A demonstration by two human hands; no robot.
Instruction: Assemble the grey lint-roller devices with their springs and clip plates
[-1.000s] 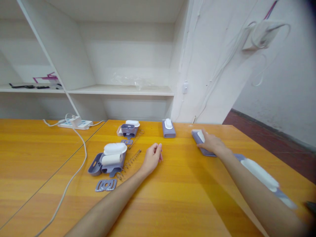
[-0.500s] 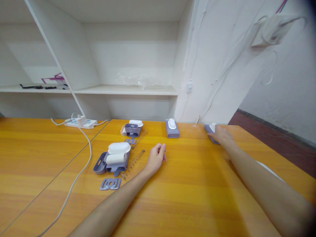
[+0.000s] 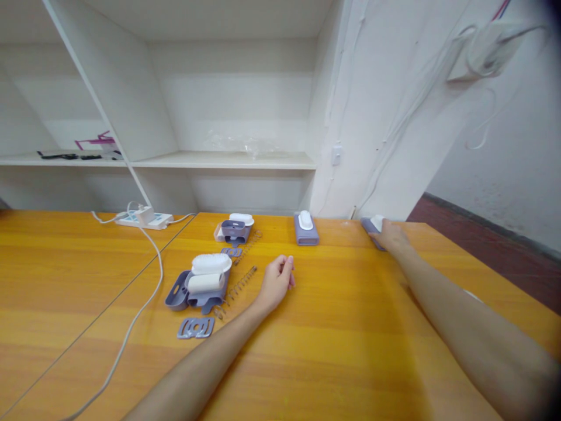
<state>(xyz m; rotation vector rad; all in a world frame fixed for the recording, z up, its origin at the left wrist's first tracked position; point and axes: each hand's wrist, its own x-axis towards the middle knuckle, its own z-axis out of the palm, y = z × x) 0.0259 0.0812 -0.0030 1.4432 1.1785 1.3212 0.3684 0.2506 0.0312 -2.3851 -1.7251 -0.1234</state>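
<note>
At the far right of the table, my right hand point(image 3: 390, 236) is closed around one side of a purple-grey plastic case point(image 3: 367, 224) with a white piece on its top. The hand covers much of that case. My left hand point(image 3: 277, 282) rests on the table in a loose fist, and I see nothing in it. Left of this hand lies a coil spring point(image 3: 241, 282). Beside the spring is a group of parts: a white bristled oval piece point(image 3: 211, 263), a white roll point(image 3: 205, 283), a purple-grey open tray point(image 3: 177, 292) and a flat slotted plate point(image 3: 196, 328).
Another purple-grey case point(image 3: 307, 233) with a white oval top stands by the back edge. A second parts group point(image 3: 236, 229) lies left of it, with its own spring. A power strip point(image 3: 144, 219) and white cable point(image 3: 160, 269) occupy the left. White shelves point(image 3: 223, 159) rise behind.
My right hand and the case have shifted slightly toward the back of the table. A white thing behind my right forearm shows less now. My left hand has stayed put.
</note>
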